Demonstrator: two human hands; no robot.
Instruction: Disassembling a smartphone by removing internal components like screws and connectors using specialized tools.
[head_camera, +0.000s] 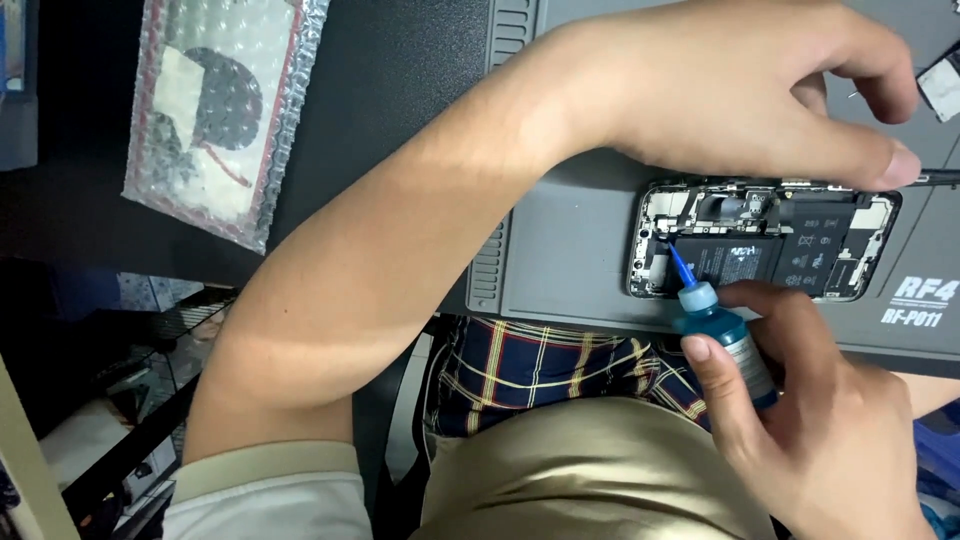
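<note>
A bubble-wrap package, roughly rectangular, clear with a red edge and a dark and white item inside, lies at the upper left on the dark table. White lettering sits on the grey work mat at its lower right corner, beside the phone. Black rectangular labels with small white marks cover the battery area of the opened phone.

The phone lies flat on the mat, long axis running left to right across my view, internals facing up.

My right hand pinches a small blue bottle between thumb and fingers. The bottle's long axis is tilted; its thin blue nozzle points up and left, the tip at the phone's left portion.

My left hand hovers over the phone's upper edge, fingers curled and pressed on a thin dark tool that runs off to the right.
</note>
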